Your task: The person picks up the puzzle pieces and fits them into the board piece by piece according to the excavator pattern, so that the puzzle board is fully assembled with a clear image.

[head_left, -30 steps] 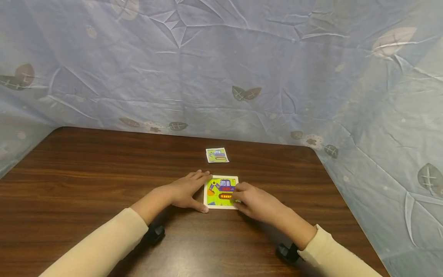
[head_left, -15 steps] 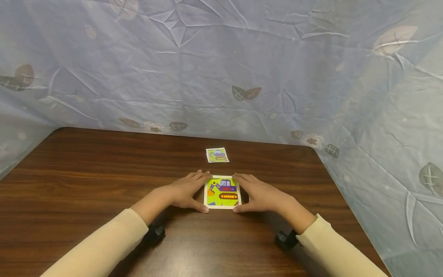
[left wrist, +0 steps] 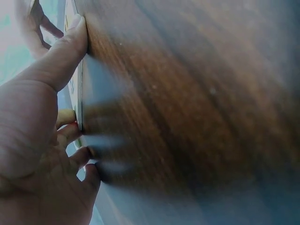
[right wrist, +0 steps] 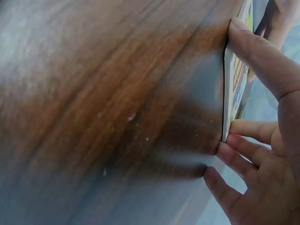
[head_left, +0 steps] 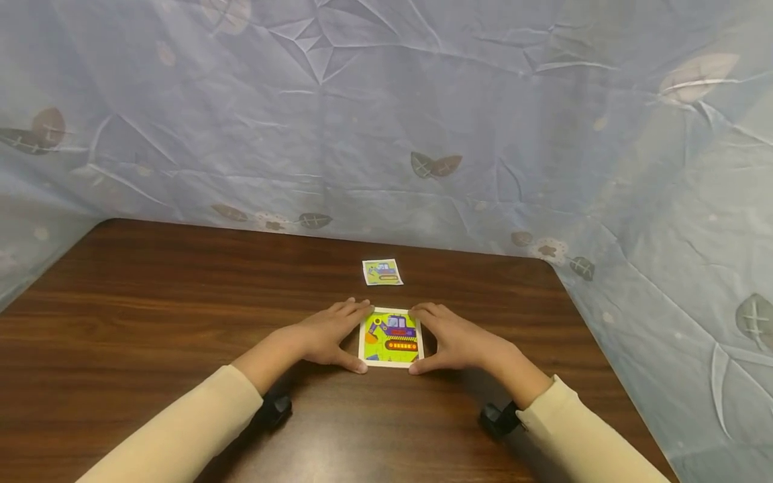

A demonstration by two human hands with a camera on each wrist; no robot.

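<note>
A square jigsaw puzzle (head_left: 392, 339) with a pale frame lies flat on the table, its picture a purple digger on yellow-green. My left hand (head_left: 326, 335) grips its left side, thumb at the near corner and fingers at the far one. On the opposite side my right hand (head_left: 455, 337) holds the frame the same way. The left wrist view shows the frame's edge (left wrist: 79, 101) between thumb and fingers. In the right wrist view, the thumb and index finger touch the frame's side (right wrist: 228, 84). The other fingertips rest on the table.
A small picture card (head_left: 382, 272) with a similar digger lies just beyond the puzzle. The dark wooden table (head_left: 181, 302) reaches back to a grey-blue patterned cloth (head_left: 374, 121), which also hangs at both sides.
My right hand has gone from touching the picture's right part with its fingers to holding the frame's right side. The left hand stays at the left side. The view has shifted slightly.
</note>
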